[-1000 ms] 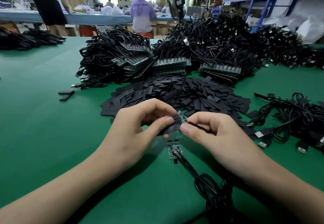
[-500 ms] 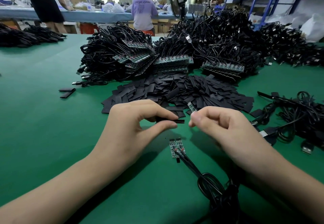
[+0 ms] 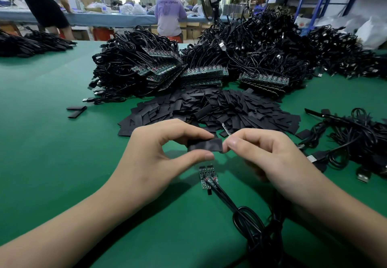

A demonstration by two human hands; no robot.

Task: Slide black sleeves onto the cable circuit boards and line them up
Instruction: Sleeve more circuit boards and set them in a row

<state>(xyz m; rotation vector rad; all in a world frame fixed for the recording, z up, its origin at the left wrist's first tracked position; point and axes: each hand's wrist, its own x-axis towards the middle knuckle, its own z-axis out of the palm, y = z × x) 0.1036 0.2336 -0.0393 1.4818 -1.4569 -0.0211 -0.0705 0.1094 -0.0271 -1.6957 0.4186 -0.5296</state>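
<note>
The left hand [image 3: 159,152] pinches a black sleeve [image 3: 206,145] edgewise, likely bowing its mouth open toward the right hand [image 3: 270,158], which grips a cable circuit board [image 3: 226,128] ready for insertion.

Only two arms of the person are in view. The left hand [image 3: 159,158] is bare, with slim, smooth fingers and rounded knuckles. Its thumbnail [image 3: 209,156] is cut short and plain, with a pale edge. The right hand [image 3: 270,163] is bare too and of the same slender build, and the nail on its forefinger [image 3: 234,142] is likewise short and plain. The left forearm [image 3: 73,225] is bare along all its visible length, smooth, and widens from a narrow wrist toward the near left corner. The right forearm [image 3: 335,215] is bare as well and widens toward the near right edge, its underside in shadow.
</note>
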